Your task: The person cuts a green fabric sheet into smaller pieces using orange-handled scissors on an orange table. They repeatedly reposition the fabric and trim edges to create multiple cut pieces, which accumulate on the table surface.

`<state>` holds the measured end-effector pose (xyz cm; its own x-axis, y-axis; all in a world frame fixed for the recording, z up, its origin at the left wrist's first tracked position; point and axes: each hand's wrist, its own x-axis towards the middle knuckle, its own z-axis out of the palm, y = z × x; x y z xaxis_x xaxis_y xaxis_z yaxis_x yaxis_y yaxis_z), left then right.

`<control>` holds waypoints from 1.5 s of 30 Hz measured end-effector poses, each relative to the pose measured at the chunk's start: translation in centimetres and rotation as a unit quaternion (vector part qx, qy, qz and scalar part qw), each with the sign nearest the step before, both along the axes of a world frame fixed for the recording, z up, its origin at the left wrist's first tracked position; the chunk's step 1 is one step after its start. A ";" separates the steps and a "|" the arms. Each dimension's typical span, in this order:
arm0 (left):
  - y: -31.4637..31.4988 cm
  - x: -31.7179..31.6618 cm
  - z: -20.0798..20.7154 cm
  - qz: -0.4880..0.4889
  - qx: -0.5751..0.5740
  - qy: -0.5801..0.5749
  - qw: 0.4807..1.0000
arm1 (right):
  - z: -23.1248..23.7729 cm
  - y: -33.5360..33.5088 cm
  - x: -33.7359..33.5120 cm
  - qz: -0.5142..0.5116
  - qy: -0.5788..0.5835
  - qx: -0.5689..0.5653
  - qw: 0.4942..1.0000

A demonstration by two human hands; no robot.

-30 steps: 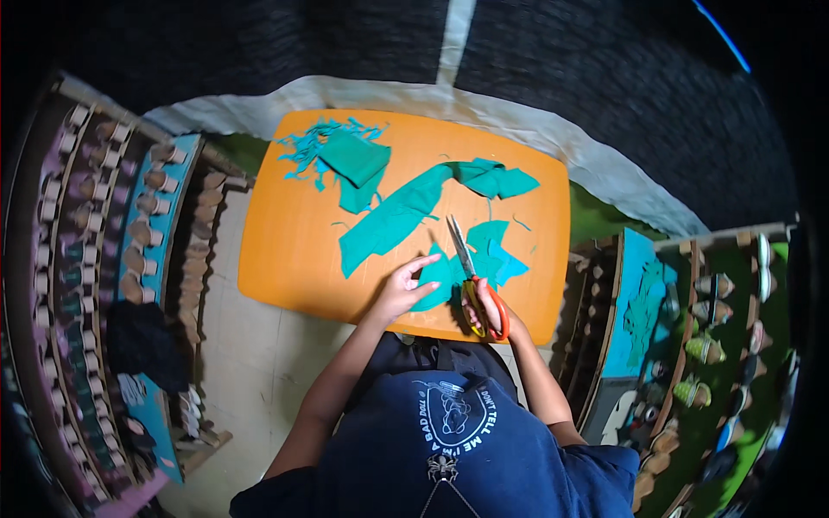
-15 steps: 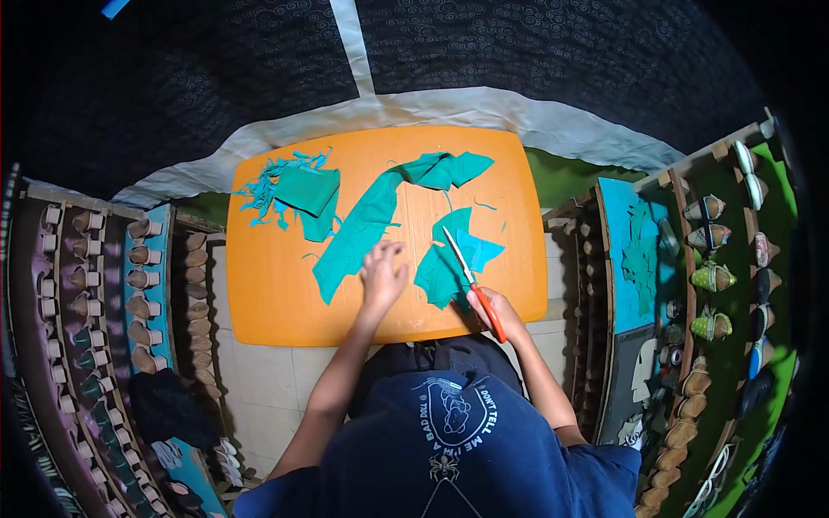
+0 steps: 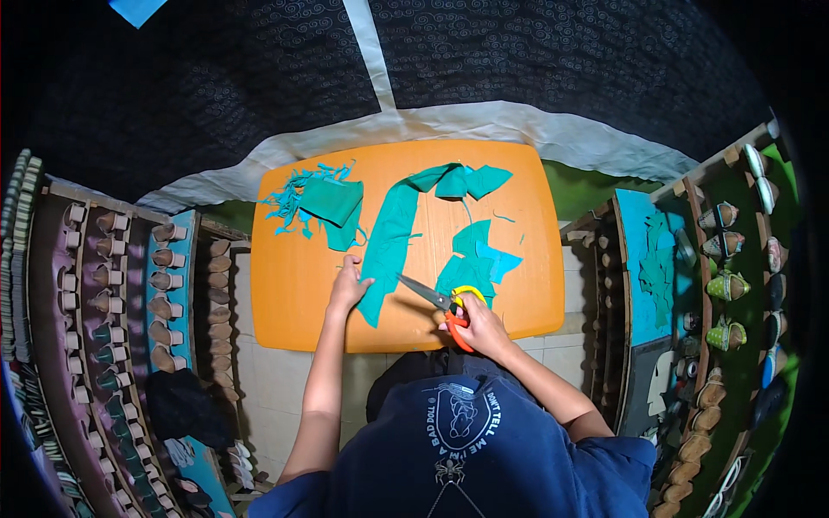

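A long strip of green cloth [image 3: 390, 235] bends across the orange table [image 3: 527, 285]. At the left edge of its near end is my left hand [image 3: 347, 285], thumb laid on the cloth and fingers apart. My right hand [image 3: 485, 330] grips a pair of scissors [image 3: 423, 292] by the red and yellow handles. The blades point left, their tips beside the strip's right edge. Green cut pieces [image 3: 471, 240], one with a lighter blue-green side, lie just beyond the right hand. Folded green cloth [image 3: 333, 200] rests at the far left with a heap of thin shreds [image 3: 289, 197].
Racks of shoe-shaped forms [image 3: 164, 283] stand left of the table. On the right, shelves hold shoes [image 3: 727, 287] and a blue board [image 3: 635, 259] bearing more green pieces. A dark patterned curtain [image 3: 518, 52] hangs behind.
My left hand has moved from above the strip to its left edge. The scissors have swung from pointing away to pointing left, closer to the strip. The whole view has shifted slightly.
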<state>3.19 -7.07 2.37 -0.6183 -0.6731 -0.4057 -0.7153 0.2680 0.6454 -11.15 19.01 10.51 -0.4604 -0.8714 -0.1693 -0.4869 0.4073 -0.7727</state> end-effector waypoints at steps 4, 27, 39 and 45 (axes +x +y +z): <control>2.1 -0.6 -1.7 -0.073 0.013 0.275 0.959 | -0.5 0.0 -0.4 0.031 0.060 -0.141 0.988; 4.6 -3.4 4.4 0.042 0.228 0.399 0.887 | 3.2 -0.1 -1.1 -0.146 -0.011 0.019 0.989; 2.7 -1.4 9.2 0.009 0.132 0.484 0.865 | 3.4 0.5 1.9 -0.040 -0.394 0.033 0.918; 3.5 -1.6 9.6 -0.020 0.096 0.491 0.866 | 4.6 -0.7 2.2 0.009 -0.314 0.084 0.946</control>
<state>1.61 -3.59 12.02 -0.7497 -0.6215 0.2275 0.2114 0.1009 0.9722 -8.95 18.31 15.08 -0.2094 -0.8144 -0.5412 0.0386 0.5462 -0.8368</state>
